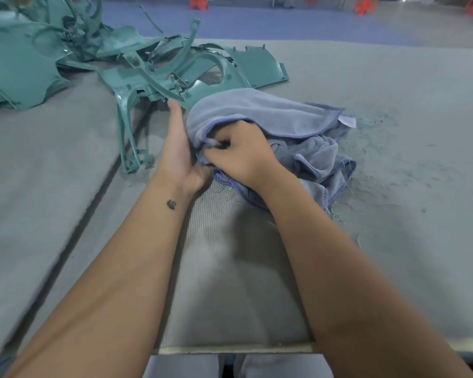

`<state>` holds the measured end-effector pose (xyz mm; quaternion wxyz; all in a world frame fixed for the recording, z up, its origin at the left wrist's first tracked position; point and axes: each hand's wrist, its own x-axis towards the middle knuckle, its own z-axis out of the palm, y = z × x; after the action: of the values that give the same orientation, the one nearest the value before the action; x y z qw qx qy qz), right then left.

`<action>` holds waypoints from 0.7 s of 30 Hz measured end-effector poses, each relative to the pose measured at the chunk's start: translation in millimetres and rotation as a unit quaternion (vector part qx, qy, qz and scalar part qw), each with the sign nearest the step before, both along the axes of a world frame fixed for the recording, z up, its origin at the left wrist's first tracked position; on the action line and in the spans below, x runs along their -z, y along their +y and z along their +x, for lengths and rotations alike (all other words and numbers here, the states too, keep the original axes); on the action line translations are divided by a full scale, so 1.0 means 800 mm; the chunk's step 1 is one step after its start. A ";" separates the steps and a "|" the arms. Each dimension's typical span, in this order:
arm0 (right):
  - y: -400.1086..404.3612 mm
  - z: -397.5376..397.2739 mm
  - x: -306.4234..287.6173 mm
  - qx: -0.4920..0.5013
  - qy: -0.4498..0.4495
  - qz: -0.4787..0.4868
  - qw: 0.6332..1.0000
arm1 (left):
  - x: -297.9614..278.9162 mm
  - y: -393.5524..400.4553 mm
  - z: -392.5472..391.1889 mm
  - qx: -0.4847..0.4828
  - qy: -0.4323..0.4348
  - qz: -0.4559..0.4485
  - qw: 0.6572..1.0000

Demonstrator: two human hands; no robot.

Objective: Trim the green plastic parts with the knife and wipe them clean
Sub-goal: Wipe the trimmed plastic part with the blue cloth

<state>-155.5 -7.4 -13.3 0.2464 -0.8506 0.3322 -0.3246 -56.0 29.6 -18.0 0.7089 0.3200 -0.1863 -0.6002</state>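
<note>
A crumpled blue-grey cloth point(271, 115) lies in the middle of the grey felt table. My right hand point(241, 154) grips a bunched fold of it, fingers curled. My left hand point(179, 148) lies edge-on against the cloth's left side with its fingers straight; whether it holds anything under the cloth is hidden. A small green edge shows between the two hands. A green plastic part point(137, 105) with long thin legs lies just left of my left hand. More green plastic parts point(230, 69) are heaped behind it. No knife is visible.
A larger heap of green panels point(19, 64) fills the far left. Green shavings point(374, 124) are scattered right of the cloth. A dark seam point(74, 227) runs diagonally between two table sections. The table's front edge point(230, 349) is near my lap.
</note>
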 end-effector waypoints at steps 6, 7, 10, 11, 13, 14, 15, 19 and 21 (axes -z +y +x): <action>-0.001 -0.005 0.002 -0.020 0.038 0.018 0.999 | -0.002 0.000 -0.002 -0.009 -0.001 0.023 1.000; 0.000 -0.005 0.003 -0.014 0.048 0.011 0.999 | -0.003 -0.001 -0.003 -0.023 0.002 0.020 1.000; 0.001 -0.002 0.009 0.042 0.091 -0.059 0.993 | -0.003 -0.003 -0.003 -0.034 0.023 0.004 0.999; 0.000 -0.001 0.012 0.069 0.118 -0.088 0.987 | -0.003 -0.005 -0.002 -0.039 0.025 0.004 0.999; -0.004 -0.001 0.011 0.129 0.086 -0.104 0.982 | -0.002 -0.007 0.000 -0.058 0.019 0.003 0.998; -0.008 -0.003 0.007 0.163 -0.012 -0.075 0.984 | -0.002 -0.007 0.002 -0.070 0.017 0.001 0.997; -0.010 -0.006 0.001 0.197 -0.156 -0.035 0.967 | -0.001 -0.006 0.004 -0.084 0.018 -0.002 0.996; -0.027 -0.033 -0.011 0.176 -0.482 0.196 0.836 | -0.002 -0.002 0.011 -0.125 0.037 -0.025 0.991; -0.036 -0.036 -0.010 0.107 -0.455 0.296 0.833 | -0.003 -0.003 0.007 -0.105 0.027 -0.042 0.993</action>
<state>-184.2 -35.9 -5.5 0.5732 -0.4528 0.3517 -0.5854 -50.4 27.0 -15.4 0.7857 0.2915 -0.1572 -0.5225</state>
